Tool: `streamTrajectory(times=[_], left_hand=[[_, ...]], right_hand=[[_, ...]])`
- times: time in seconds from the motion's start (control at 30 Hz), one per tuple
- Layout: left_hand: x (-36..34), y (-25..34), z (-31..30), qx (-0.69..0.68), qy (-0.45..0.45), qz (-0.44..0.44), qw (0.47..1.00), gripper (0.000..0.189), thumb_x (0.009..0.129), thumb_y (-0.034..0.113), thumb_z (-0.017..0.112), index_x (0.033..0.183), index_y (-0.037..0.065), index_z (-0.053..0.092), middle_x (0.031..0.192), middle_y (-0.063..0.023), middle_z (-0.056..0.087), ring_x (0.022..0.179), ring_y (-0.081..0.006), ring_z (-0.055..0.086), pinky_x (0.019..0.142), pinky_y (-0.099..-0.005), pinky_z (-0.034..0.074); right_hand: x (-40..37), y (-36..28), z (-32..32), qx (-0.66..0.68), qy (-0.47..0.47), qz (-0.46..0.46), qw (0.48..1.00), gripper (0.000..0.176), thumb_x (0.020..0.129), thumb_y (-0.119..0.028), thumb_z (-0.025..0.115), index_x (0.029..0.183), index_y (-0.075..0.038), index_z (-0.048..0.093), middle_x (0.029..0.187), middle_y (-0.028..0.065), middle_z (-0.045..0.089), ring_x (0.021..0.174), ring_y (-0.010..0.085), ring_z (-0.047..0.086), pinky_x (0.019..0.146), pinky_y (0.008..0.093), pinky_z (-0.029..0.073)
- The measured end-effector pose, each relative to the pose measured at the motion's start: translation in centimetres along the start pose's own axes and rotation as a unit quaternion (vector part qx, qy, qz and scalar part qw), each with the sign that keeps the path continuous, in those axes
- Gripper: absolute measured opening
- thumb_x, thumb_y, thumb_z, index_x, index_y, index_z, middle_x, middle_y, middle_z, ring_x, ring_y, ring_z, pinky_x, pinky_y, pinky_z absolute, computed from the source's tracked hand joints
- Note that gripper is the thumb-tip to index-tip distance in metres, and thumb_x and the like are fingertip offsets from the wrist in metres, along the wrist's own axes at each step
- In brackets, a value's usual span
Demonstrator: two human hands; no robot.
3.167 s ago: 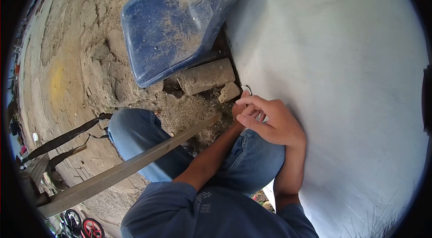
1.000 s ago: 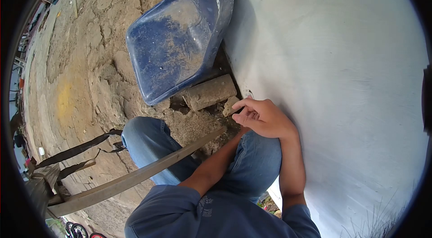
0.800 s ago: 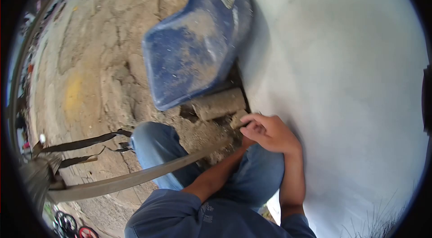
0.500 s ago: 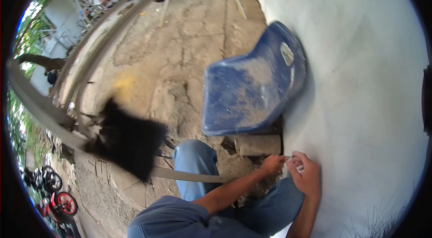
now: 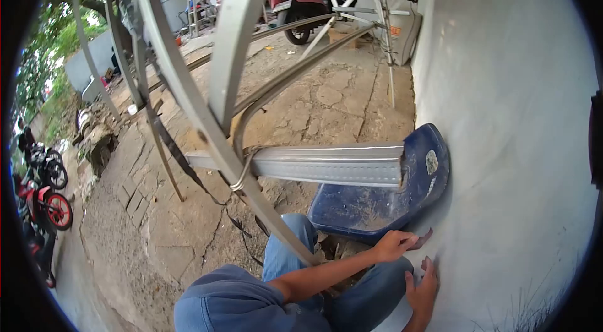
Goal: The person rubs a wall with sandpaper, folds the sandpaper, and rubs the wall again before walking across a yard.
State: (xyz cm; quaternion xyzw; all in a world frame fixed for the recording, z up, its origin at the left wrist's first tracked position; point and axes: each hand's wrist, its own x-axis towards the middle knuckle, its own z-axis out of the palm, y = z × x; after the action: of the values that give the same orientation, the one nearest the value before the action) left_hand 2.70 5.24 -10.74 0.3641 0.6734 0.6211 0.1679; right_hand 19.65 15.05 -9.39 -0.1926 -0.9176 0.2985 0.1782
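Note:
My left hand (image 5: 394,246) reaches across in front of me to the white wall (image 5: 502,143), its fingers closed. A dark, narrow shape shows at its fingertips against the wall; what the hand holds, if anything, I cannot tell. Below it my right hand (image 5: 423,288) is close by the wall, thumb and fingers apart with nothing between them. Just beyond my hands a dirty blue plastic seat (image 5: 358,209) leans against the wall. My bent knees, in blue jeans (image 5: 377,285), are under my forearms.
A metal frame (image 5: 188,93) rises close on my left, with a ridged silver rail (image 5: 333,165) jutting over the seat. Cracked paving (image 5: 314,103) stretches ahead. Farther off are a red scooter (image 5: 295,8), a stepladder (image 5: 198,5) and parked motorbikes (image 5: 53,200).
My view has tilted up, bringing the metal frame and silver rail into sight. My hands, together at a small pale thing before, are now apart, the left one higher.

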Motion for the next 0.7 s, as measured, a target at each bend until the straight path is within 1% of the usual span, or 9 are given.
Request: streamTrajectory(times=[0.03, 0.17, 0.23, 0.37, 0.43, 0.47, 0.5, 0.57, 0.7], left_hand=[[-0.3, 0.0, -0.4, 0.015, -0.053, 0.011, 0.998, 0.028, 0.096, 0.026, 0.05, 0.09, 0.001, 0.061, 0.066, -0.0175, 0.053, 0.058, -0.0249, 0.044, 0.06, -0.0347, 0.042], [-1.3, -0.5, -1.3, 0.014, -0.086, 0.033, 0.996, 0.025, 0.094, 0.023, 0.053, 0.089, 0.0, 0.061, 0.067, -0.0173, 0.055, 0.058, -0.0246, 0.048, 0.06, -0.035, 0.042], [-1.6, -0.7, -1.6, -0.032, -0.121, 0.068, 0.99, 0.023, 0.093, 0.02, 0.054, 0.089, -0.001, 0.062, 0.07, -0.017, 0.058, 0.061, -0.0249, 0.053, 0.061, -0.0341, 0.044], [-1.9, -0.1, -2.5, -0.019, -0.164, 0.067, 0.984, 0.019, 0.091, 0.017, 0.055, 0.093, 0.0, 0.065, 0.075, -0.016, 0.063, 0.067, -0.0242, 0.061, 0.065, -0.0319, 0.047], [-2.7, 0.1, -2.6, 0.0, -0.176, 0.051, 0.983, 0.02, 0.092, 0.017, 0.056, 0.095, -0.001, 0.065, 0.08, -0.0126, 0.067, 0.074, -0.0205, 0.064, 0.069, -0.031, 0.049], [-3.3, -0.1, -2.5, -0.012, -0.17, 0.08, 0.982, 0.022, 0.093, 0.019, 0.056, 0.093, -0.001, 0.065, 0.077, -0.0124, 0.066, 0.069, -0.0205, 0.062, 0.066, -0.0314, 0.048], [-3.7, -0.4, -2.7, -0.024, -0.161, 0.108, 0.981, 0.024, 0.093, 0.021, 0.055, 0.09, -0.001, 0.065, 0.075, -0.0122, 0.065, 0.065, -0.0206, 0.059, 0.063, -0.0318, 0.047], [-4.1, 0.3, -3.4, -0.01, -0.145, 0.073, 0.987, 0.031, 0.095, 0.025, 0.052, 0.087, -0.001, 0.064, 0.069, -0.0104, 0.061, 0.061, -0.0191, 0.055, 0.06, -0.0318, 0.045], [-4.2, -0.8, -3.7, -0.068, -0.178, -0.048, 0.981, 0.051, 0.098, 0.04, 0.044, 0.075, -0.001, 0.063, 0.058, -0.0022, 0.049, 0.054, -0.0131, 0.041, 0.055, -0.0312, 0.038]], right_hand=[[-0.1, -0.2, 0.1, 0.013, 0.021, 0.0, 1.0, 0.064, 0.079, -0.022, 0.068, 0.132, 0.001, 0.039, 0.115, 0.0232, 0.057, 0.106, 0.0363, 0.055, 0.088, 0.0444, 0.044], [0.2, -0.5, 0.7, 0.048, 0.069, -0.025, 0.996, 0.071, 0.08, -0.021, 0.066, 0.138, -0.001, 0.031, 0.117, 0.0222, 0.056, 0.109, 0.034, 0.054, 0.085, 0.0437, 0.045], [0.4, -1.5, 0.6, 0.095, 0.084, 0.011, 0.992, 0.07, 0.08, -0.019, 0.066, 0.139, -0.001, 0.032, 0.12, 0.0216, 0.054, 0.11, 0.0332, 0.054, 0.082, 0.0413, 0.046], [0.8, 1.2, 0.9, 0.052, -0.002, -0.014, 0.999, 0.072, 0.079, -0.019, 0.066, 0.139, -0.002, 0.031, 0.123, 0.0221, 0.052, 0.108, 0.0327, 0.055, 0.079, 0.0375, 0.047], [0.9, 1.7, 0.5, 0.039, -0.08, -0.005, 0.996, 0.055, 0.084, -0.019, 0.063, 0.131, 0.002, 0.043, 0.112, 0.0181, 0.059, 0.097, 0.0263, 0.059, 0.076, 0.034, 0.047], [0.9, 0.5, 0.8, 0.008, 0.116, -0.188, 0.975, 0.037, 0.088, -0.04, 0.061, 0.103, -0.007, 0.066, 0.067, 0.0054, 0.06, 0.054, 0.0196, 0.053, 0.051, 0.0285, 0.04], [0.7, -0.1, 0.5, 0.015, 0.11, -0.201, 0.973, 0.037, 0.088, -0.04, 0.061, 0.103, -0.007, 0.066, 0.067, 0.0054, 0.06, 0.054, 0.0196, 0.053, 0.051, 0.0285, 0.04], [0.2, -0.6, -0.5, -0.084, -0.021, 0.049, 0.995, 0.041, 0.087, -0.044, 0.063, 0.1, -0.006, 0.066, 0.072, 0.0086, 0.063, 0.06, 0.0221, 0.056, 0.056, 0.0322, 0.044], [0.6, -1.8, -1.0, 0.053, -0.004, -0.02, 0.998, 0.044, 0.087, -0.049, 0.06, 0.097, -0.006, 0.067, 0.073, 0.009, 0.064, 0.063, 0.0189, 0.056, 0.058, 0.0338, 0.045]])
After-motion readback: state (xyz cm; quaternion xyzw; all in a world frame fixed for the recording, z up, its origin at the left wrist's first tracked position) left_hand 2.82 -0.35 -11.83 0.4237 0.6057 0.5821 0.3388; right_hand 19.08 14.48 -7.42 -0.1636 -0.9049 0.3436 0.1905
